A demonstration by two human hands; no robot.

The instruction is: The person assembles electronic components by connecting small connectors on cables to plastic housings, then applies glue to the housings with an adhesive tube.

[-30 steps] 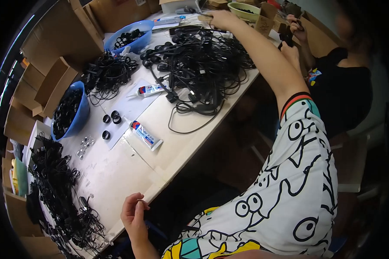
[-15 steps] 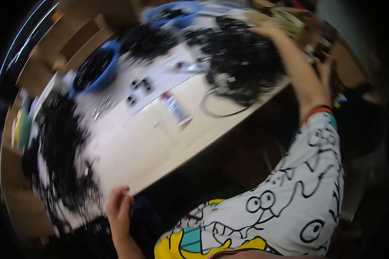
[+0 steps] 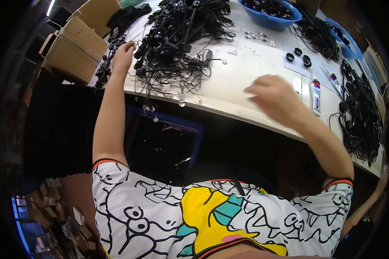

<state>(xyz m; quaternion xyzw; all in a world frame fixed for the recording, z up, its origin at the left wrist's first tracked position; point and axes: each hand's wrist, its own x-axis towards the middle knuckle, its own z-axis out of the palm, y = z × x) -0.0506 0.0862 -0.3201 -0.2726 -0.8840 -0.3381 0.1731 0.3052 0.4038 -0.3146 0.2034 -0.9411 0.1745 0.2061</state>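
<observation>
My left hand (image 3: pixel 124 57) is at the left edge of a large heap of black cables (image 3: pixel 173 60), with its fingers bent together. Whatever those fingers may hold is too small to make out. My right hand (image 3: pixel 274 98), smeared by motion, hovers over the front part of the white table (image 3: pixel 229 93) and points left. I cannot tell whether it holds anything. To its right lie two tubes, the nearer one white, blue and red (image 3: pixel 316 97). Several black rings (image 3: pixel 298 52) sit on a white sheet (image 3: pixel 289 69) beyond it. Cable ends with small clear tips hang over the front edge.
A blue basin (image 3: pixel 272 19) of dark parts stands at the back, near small clear pieces (image 3: pixel 260 37). Another black cable pile (image 3: pixel 361 116) covers the right end. Cardboard boxes (image 3: pixel 75 49) stand left; a blue crate (image 3: pixel 199 134) is below the table. Another person's arm (image 3: pixel 371 196) shows far right.
My view has swung left along the table. My right hand has left the right-hand cable pile and is over the table's front; my left hand has reached the left heap.
</observation>
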